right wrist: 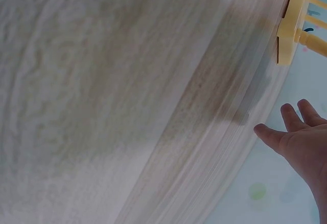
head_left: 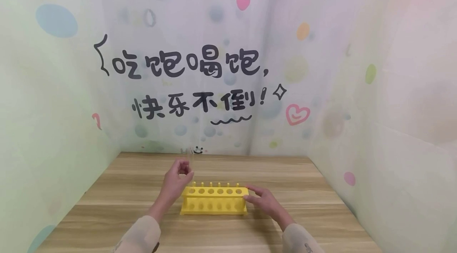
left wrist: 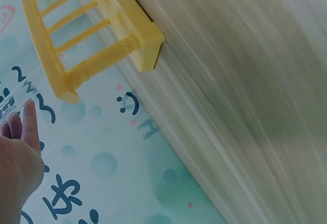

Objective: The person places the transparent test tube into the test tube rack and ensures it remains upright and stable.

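A yellow test tube rack point(head_left: 216, 193) stands upright on the table, with a row of round holes in its top plate and several pegs along the back. My left hand point(head_left: 180, 175) pinches a clear test tube point(head_left: 191, 160) over the rack's left end. In the left wrist view the tube point(left wrist: 20, 92) slants, its lower end right at the end hole of the rack point(left wrist: 97, 58). My right hand point(head_left: 265, 201) holds the rack's right end, thumb at the front corner and index finger at the back. Its other fingers point(right wrist: 292, 119) stretch out loosely beside the rack.
The wood-grain table point(head_left: 285, 177) runs back to a printed curtain point(head_left: 214, 134) with dark lettering, dots and hearts. Pale curtain walls point(head_left: 392, 146) close in both sides.
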A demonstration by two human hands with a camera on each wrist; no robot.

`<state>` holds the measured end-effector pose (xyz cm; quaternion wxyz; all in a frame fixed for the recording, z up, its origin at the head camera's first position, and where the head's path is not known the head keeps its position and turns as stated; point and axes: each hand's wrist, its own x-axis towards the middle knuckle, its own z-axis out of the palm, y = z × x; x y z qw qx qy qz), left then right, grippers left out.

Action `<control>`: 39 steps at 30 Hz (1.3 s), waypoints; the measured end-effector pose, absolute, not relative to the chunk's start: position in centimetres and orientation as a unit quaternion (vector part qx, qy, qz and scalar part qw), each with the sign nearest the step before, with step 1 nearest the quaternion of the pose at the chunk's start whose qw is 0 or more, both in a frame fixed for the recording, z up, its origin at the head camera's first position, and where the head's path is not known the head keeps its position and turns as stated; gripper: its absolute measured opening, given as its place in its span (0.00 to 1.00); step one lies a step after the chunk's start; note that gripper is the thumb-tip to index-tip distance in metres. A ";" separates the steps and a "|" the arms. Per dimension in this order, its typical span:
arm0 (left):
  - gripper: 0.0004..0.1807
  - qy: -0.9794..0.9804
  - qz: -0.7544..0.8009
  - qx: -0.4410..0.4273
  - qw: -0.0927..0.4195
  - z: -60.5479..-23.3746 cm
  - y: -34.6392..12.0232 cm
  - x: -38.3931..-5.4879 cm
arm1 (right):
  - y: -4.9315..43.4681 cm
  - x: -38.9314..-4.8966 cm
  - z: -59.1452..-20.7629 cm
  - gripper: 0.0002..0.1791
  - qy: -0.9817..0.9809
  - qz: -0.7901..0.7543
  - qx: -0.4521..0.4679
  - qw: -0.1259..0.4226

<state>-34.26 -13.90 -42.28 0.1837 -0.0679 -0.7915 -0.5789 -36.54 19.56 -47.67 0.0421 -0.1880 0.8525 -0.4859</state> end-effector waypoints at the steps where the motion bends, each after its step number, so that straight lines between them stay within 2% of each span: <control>1: 0.18 -0.792 -0.579 -0.068 0.182 -42.4 -13.9 -34.2 | 19.6 -36.5 -47.7 0.32 0.852 -0.486 -0.188 0.042; 25: 0.17 -0.816 -0.552 -0.059 0.161 -44.6 -14.1 -33.7 | 19.6 -36.6 -47.7 0.34 0.852 -0.488 -0.185 0.046; 39: 0.18 -0.830 -0.533 -0.050 0.155 -45.5 -14.0 -33.8 | 19.4 -36.4 -47.6 0.31 0.852 -0.491 -0.180 0.035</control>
